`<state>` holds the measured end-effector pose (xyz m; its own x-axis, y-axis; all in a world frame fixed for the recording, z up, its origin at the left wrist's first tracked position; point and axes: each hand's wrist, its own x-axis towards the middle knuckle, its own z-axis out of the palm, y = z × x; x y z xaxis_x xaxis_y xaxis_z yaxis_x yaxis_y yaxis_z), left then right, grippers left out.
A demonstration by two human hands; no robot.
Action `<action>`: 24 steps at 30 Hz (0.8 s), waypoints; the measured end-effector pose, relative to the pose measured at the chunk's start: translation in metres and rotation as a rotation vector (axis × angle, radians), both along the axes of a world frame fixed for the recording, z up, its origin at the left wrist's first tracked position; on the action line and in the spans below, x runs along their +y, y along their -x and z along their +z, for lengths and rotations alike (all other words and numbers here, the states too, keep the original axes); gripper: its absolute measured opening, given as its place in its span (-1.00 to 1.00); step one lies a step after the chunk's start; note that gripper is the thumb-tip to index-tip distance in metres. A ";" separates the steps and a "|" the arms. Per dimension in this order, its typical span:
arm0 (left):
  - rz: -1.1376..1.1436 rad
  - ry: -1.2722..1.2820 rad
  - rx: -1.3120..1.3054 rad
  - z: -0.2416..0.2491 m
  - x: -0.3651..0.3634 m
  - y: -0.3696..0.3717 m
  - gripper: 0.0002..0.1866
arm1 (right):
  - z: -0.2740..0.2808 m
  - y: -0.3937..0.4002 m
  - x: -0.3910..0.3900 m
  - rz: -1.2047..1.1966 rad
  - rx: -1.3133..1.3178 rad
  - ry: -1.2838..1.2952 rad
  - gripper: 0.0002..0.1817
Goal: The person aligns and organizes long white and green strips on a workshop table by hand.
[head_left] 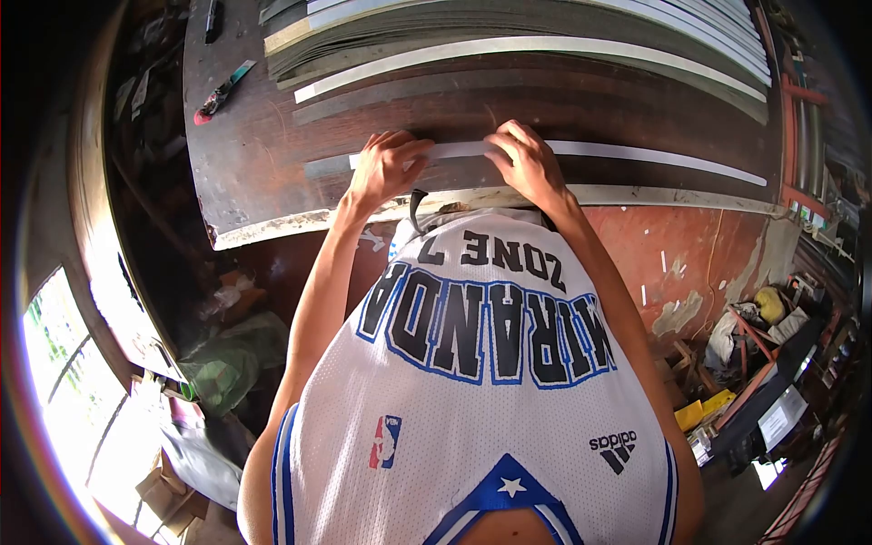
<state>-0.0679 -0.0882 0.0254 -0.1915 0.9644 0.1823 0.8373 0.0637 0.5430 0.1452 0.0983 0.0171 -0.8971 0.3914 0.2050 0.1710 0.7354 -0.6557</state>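
Observation:
A long narrow white strip (654,157) lies across the dark tabletop near its front edge, over a thin dark strip (325,168) that shows past its left end. My left hand (389,168) is closed on the white strip close to that end, fingers bent and thumb toward the middle. A short way to the right, my right hand (527,162) also has curled fingers on it, thumb and fingertips pinching at its edge. Between both hands a short stretch of the white strip is visible.
Farther back, another white strip (536,44) rests beside stacked dark strips (381,56), with more pale strips (699,32) behind. A cutter knife (223,93) and a black marker (212,20) lie at the table's left. Clutter (763,336) fills the floor at right.

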 end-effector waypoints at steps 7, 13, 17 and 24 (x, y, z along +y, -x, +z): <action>-0.013 0.008 0.013 -0.006 0.019 -0.015 -0.76 | -0.004 -0.018 0.014 -0.030 0.023 -0.039 -0.81; -0.036 -0.008 -0.001 -0.005 0.027 -0.023 -0.75 | -0.002 -0.027 0.013 -0.056 0.033 -0.034 -0.79; -0.072 0.042 -0.003 -0.004 0.031 -0.027 -0.72 | 0.002 -0.032 0.011 -0.075 0.002 -0.023 -0.79; -0.090 0.029 -0.006 -0.003 0.032 -0.030 -0.73 | 0.007 -0.030 0.006 -0.088 -0.034 -0.030 -0.78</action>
